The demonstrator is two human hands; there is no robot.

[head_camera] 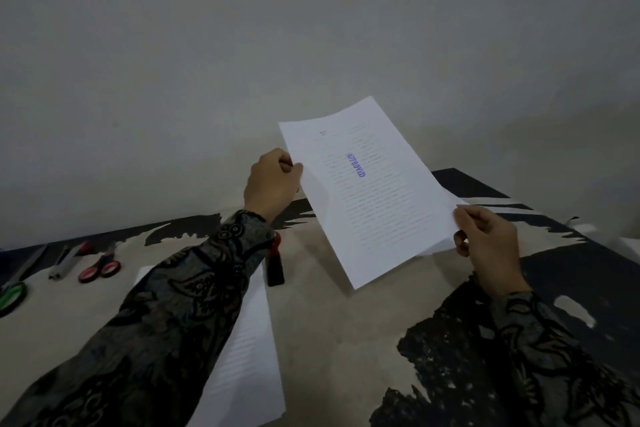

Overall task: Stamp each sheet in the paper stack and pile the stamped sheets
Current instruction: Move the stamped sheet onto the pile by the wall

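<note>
Above table [332, 322], stamped sheet [367, 191] between hands.

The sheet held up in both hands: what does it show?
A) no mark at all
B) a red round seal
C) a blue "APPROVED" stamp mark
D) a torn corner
C: the sheet, pinched by the left hand and the right hand, carries a blue "APPROVED" mark across its printed lines.

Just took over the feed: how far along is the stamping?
Done: the sheet held up in the air carries a blue APPROVED stamp. In hand: the left hand and right hand pinch its edges; it is not yet piled. Left: printed paper lies on the table under the left sleeve, no stamp visible there. The stamper stands beside it.
</note>
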